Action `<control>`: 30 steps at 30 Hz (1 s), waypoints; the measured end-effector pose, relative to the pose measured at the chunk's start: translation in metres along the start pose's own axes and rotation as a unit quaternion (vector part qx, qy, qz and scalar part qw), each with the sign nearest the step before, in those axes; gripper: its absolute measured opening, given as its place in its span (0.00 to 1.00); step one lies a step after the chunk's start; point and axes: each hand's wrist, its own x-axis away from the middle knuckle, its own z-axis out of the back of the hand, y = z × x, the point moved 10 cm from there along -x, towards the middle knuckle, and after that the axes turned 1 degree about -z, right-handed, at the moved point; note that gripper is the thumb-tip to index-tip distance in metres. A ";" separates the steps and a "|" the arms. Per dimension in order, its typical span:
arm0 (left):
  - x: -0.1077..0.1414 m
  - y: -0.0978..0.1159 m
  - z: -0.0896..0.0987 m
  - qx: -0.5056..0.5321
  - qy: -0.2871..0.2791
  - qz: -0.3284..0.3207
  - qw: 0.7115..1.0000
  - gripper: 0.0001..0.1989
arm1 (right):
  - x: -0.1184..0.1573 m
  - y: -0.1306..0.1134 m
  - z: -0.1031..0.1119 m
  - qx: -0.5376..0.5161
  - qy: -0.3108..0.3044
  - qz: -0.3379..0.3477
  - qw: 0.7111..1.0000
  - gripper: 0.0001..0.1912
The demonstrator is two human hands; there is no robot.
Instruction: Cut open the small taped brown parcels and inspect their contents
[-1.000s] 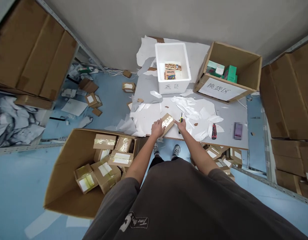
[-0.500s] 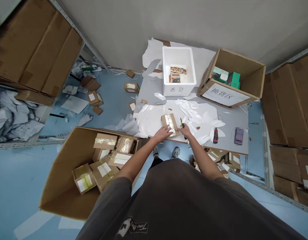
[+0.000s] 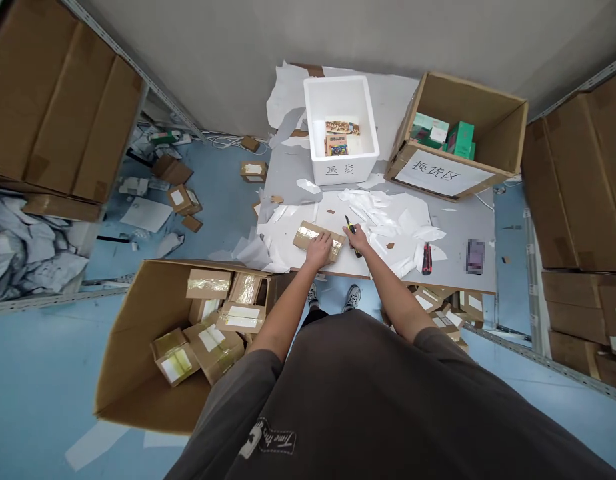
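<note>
A small cardboard box (image 3: pixel 304 235) with shiny tape lies slantwise on the white sheeting near the table's front edge. Over its right part, my left hand (image 3: pixel 319 251) grips it from above, with the fingers bent on the top. Just to the right, my right hand (image 3: pixel 358 239) is closed round a yellow and black utility knife (image 3: pixel 349 223). The blade end points up and away from me, apart from the box. A second knife-like tool, red and black (image 3: pixel 427 259), rests on the table further right.
Behind the sheeting stand a white foam box (image 3: pixel 344 172) and a labelled carton (image 3: pixel 441 175) with green boxes inside. A large carton (image 3: pixel 118 347) full of parcels is at my left. A purple pixelated item (image 3: pixel 475 257) lies at the table's right. Shelves flank both sides.
The cardboard box has been turned from lengthwise to crosswise and sits further left. My left hand has shifted onto its right part. The knife stays in my right hand; the view has moved slightly.
</note>
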 end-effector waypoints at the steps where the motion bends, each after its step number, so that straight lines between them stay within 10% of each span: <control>1: 0.000 0.001 0.000 0.004 0.005 0.011 1.000 0.31 | 0.006 0.004 0.000 -0.024 -0.029 -0.004 0.999 0.22; 9: 0.000 0.005 -0.009 0.000 0.016 0.072 0.997 0.25 | 0.056 0.035 0.001 0.122 -0.179 0.065 0.974 0.22; 19: 0.000 0.000 -0.019 0.000 -0.005 0.084 0.996 0.33 | 0.038 0.015 -0.009 0.424 -0.181 0.137 0.877 0.15; 30: -0.001 0.006 -0.016 -0.029 -0.036 0.081 0.996 0.40 | 0.053 0.044 -0.022 0.099 -0.310 -0.041 0.945 0.21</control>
